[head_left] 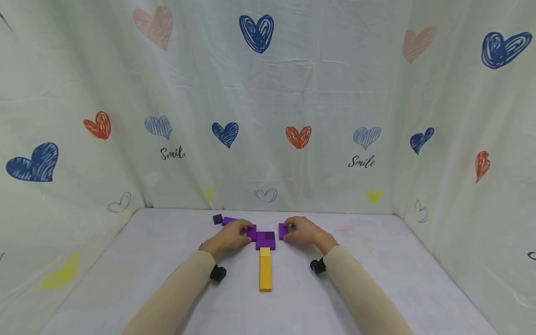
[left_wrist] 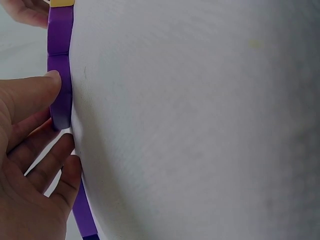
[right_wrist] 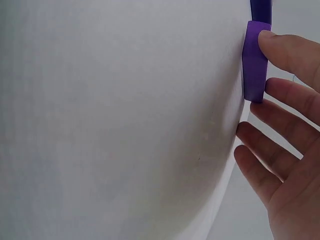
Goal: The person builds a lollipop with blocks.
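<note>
Purple block (head_left: 252,233) pinched in our left hand (head_left: 231,235), we grip 1 purple tile (head_left: 282,232) in our right hand (head_left: 305,230) at lower centre, yellow bar (head_left: 265,272) nearer the bottom edge.

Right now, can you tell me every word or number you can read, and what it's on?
"Smile": in black on the white curtain, right of the middle.
"Smil": also on the curtain, left of the middle; its end is cut off.
Dark strokes at the left edge: too cut off to tell if they're writing.
I see no words or numbers on the purple blocks or yellow blocks.
</note>
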Demonstrator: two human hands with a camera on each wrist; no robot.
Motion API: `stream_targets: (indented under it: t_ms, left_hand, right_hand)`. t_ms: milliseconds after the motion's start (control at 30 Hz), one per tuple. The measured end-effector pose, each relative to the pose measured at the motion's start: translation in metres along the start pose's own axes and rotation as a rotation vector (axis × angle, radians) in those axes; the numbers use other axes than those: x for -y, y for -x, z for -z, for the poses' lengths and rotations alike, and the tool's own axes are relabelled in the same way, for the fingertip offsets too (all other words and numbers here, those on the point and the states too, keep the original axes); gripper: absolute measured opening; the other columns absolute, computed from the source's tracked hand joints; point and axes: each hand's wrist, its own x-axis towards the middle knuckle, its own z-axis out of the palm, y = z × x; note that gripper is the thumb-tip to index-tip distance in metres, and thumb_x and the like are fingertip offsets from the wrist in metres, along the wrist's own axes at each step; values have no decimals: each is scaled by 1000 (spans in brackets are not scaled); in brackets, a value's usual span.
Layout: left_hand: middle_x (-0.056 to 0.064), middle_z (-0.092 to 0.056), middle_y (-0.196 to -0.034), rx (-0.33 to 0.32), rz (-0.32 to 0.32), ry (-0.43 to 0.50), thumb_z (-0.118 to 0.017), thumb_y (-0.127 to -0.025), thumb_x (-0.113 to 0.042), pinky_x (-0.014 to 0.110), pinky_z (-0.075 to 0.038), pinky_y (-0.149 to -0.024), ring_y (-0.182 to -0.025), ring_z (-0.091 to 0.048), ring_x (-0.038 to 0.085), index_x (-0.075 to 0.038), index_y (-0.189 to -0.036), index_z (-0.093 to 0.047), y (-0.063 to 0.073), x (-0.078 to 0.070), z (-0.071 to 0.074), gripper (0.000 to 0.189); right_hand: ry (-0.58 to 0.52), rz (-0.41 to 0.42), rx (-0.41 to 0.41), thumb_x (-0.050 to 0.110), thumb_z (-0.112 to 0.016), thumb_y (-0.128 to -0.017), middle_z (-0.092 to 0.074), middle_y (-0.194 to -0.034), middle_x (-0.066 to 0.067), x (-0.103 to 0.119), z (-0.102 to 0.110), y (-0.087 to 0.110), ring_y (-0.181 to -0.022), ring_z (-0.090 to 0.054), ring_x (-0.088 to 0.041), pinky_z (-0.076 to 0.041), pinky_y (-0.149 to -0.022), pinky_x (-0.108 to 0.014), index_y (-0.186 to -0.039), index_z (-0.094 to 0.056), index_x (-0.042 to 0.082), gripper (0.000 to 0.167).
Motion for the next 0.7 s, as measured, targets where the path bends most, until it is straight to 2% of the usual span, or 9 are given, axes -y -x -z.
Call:
stream_targets:
  t_ms: [700]
  left_hand:
    - [10, -57, -128, 4, -6, 8, -70, -86, -14, 45, -39, -103, -118, -53, 28, -11, -127, -59, -2, 1, 0, 42]
  right_hand:
    - [-2, 3, 37, 28, -74, -82, -61, -121, -3, 11, -4, -2, -112, -53, -22, -42, -101, -43, -119, -64, 15, 40]
